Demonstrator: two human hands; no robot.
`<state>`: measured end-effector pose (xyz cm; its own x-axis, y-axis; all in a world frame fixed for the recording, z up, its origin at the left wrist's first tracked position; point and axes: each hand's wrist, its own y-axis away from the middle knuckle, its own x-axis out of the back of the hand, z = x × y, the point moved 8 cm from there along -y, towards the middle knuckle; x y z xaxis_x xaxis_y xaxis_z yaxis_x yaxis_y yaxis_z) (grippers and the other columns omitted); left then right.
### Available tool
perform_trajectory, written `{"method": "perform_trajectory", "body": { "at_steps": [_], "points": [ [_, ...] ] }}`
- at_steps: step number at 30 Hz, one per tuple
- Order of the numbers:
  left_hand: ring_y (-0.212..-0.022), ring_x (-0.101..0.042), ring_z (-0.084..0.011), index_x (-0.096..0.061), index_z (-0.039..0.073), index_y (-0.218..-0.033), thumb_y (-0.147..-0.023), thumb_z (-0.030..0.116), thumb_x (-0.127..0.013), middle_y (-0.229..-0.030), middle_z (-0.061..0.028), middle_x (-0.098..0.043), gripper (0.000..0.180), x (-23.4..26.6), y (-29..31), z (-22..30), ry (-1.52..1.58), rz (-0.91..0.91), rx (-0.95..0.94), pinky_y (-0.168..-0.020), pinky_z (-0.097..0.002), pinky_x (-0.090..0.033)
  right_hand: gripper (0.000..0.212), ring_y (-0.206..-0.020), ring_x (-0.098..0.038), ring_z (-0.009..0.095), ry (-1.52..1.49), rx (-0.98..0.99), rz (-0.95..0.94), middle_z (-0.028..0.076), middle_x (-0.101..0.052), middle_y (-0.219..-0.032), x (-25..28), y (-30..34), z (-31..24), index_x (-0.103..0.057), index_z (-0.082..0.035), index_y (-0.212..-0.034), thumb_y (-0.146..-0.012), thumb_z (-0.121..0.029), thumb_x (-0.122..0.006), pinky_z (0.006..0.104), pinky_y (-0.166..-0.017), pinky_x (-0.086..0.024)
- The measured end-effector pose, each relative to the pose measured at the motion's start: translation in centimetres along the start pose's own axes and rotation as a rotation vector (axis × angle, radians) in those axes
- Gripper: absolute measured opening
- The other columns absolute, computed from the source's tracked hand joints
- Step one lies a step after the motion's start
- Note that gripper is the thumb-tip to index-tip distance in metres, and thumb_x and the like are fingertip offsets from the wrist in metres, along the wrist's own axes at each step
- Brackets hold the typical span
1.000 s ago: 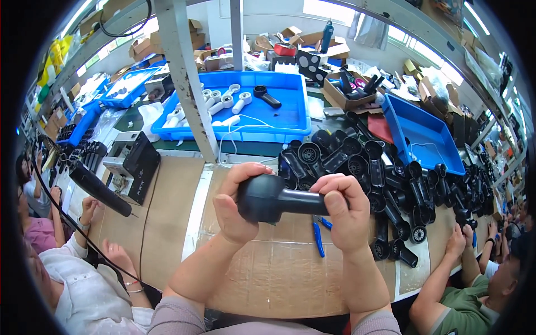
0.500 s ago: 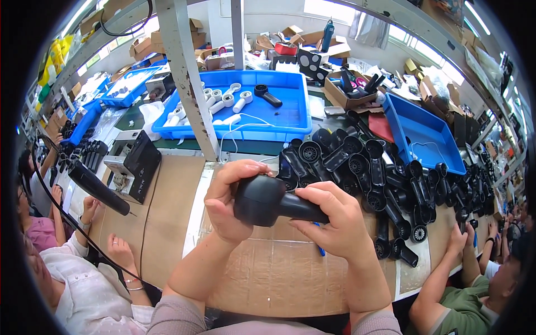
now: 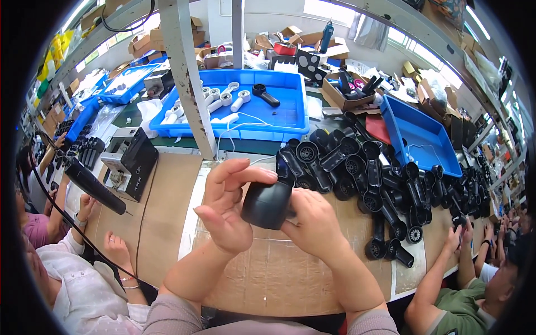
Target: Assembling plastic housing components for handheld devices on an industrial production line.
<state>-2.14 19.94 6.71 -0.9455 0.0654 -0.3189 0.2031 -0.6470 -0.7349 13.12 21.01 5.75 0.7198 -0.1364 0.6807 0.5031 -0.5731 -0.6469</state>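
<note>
Both hands (image 3: pixel 226 209) (image 3: pixel 315 223) have turned the black housing (image 3: pixel 268 204) end-on.

Blue trays: three, a big tray (image 3: pixel 290 120) in the middle, one on the right (image 3: pixel 416 134), one far left (image 3: pixel 129 84).
Black housings on the bench: a heap (image 3: pixel 385 184), too many to count.
Black housing in the hands: one (image 3: pixel 268 204).
White parts in the big tray: about seven (image 3: pixel 220 100), too tangled for an exact count.
Black part in the big tray: one (image 3: pixel 265 95).
Metal posts: two, a wide post (image 3: pixel 187 78) and a thin post (image 3: pixel 237 28).
Own hands: two, left hand (image 3: pixel 229 209) and right hand (image 3: pixel 315 223).
</note>
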Motion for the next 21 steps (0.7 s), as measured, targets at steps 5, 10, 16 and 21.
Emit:
{"method": "perform_trajectory", "body": {
  "at_steps": [5,10,16,21],
  "points": [
    [-0.107,-0.067,-0.0294,-0.056,0.007,-0.137,-0.1,0.083,-0.005,-0.113,-0.0148,-0.072,0.098,-0.7,0.2,0.8,-0.061,-0.061,0.004,-0.098,-0.045,-0.054,0.051,-0.086,-0.066,0.025,-0.159,-0.097,-0.083,0.01,-0.071,-0.11,-2.4,0.7,0.8,-0.061,-0.004,-0.126,-0.08,-0.01,-0.081,0.0346,-0.077,-0.053],
    [-0.108,-0.068,-0.0259,-0.059,0.006,-0.136,-0.11,0.069,-0.016,-0.117,-0.015,-0.072,0.08,-0.4,-0.4,-0.3,-0.112,-0.13,0.151,-0.098,-0.0412,-0.054,0.04,-0.088,-0.066,0.022,-0.561,-0.331,-0.25,0.011,-0.07,-0.11,-3.0,0.9,0.8,-0.059,-0.001,-0.126,-0.089,-0.007,-0.074,0.0335,-0.079,-0.053],
    [-0.096,-0.069,-0.017,-0.065,0.004,-0.129,-0.117,0.033,-0.033,-0.114,-0.0123,-0.073,0.045,-0.3,-1.2,-1.9,-0.245,-0.043,0.338,-0.086,-0.0273,-0.056,0.037,-0.098,-0.068,0.022,-1.471,-0.701,-0.288,0.015,-0.072,-0.109,-4.9,2.4,-0.9,-0.06,0.001,-0.131,-0.097,-0.013,-0.067,0.0313,-0.083,-0.053],
    [-0.104,-0.068,-0.0194,-0.066,0.002,-0.129,-0.115,0.031,-0.034,-0.122,-0.015,-0.071,0.045,-0.4,-0.9,-2.3,-0.299,-0.059,0.371,-0.091,-0.0291,-0.055,0.037,-0.089,-0.067,0.022,-1.463,-0.712,-0.224,0.017,-0.072,-0.102,-5.2,2.4,-0.8,-0.058,0.003,-0.131,-0.102,-0.019,-0.061,0.0285,-0.076,-0.052]
  ]
}}
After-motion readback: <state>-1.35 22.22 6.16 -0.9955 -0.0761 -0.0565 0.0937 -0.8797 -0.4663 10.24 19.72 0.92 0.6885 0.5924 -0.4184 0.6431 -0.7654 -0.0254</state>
